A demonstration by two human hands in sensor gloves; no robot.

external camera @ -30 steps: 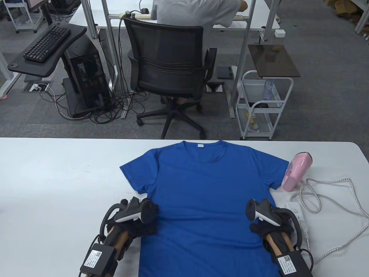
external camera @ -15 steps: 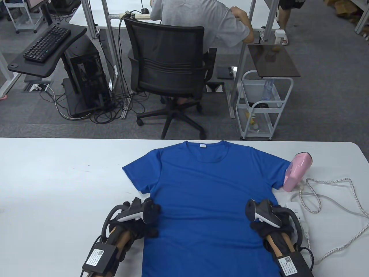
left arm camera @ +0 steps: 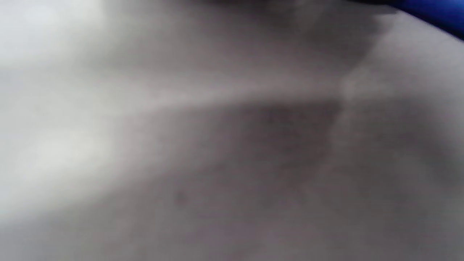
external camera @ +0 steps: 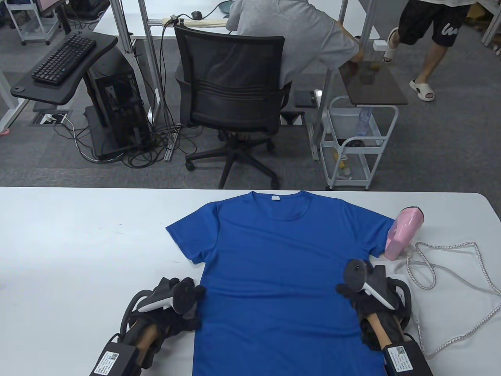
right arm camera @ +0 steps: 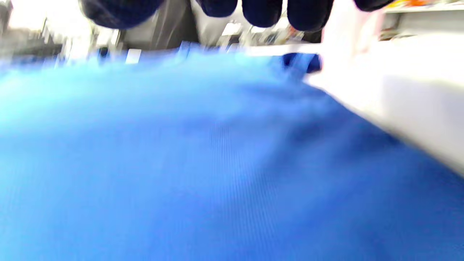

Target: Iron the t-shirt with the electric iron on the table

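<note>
A blue t-shirt (external camera: pixel 282 274) lies flat, collar away from me, on the white table (external camera: pixel 78 243). The pink electric iron (external camera: pixel 404 232) stands at the shirt's right sleeve with no hand on it. My left hand (external camera: pixel 188 305) rests on the table at the shirt's left side seam, fingers spread and holding nothing. The left wrist view is a blur of table (left arm camera: pixel 145 145) with a sliver of shirt (left arm camera: pixel 438 12). My right hand (external camera: pixel 352 293) hovers over the shirt's right side. Its fingertips (right arm camera: pixel 261 11) hang free above the cloth (right arm camera: pixel 181 163).
The iron's white braided cord (external camera: pixel 450 270) loops over the table's right part, with a white box (external camera: pixel 400 282) beside my right hand. Beyond the far edge stand an office chair (external camera: pixel 231 90) with a seated person and a white cart (external camera: pixel 354 145). Another person walks at the top right.
The shirt slid slightly right, then stayed still. My left hand drew back down and left off the shirt's edge. My right hand shifted right and a little away from me.
</note>
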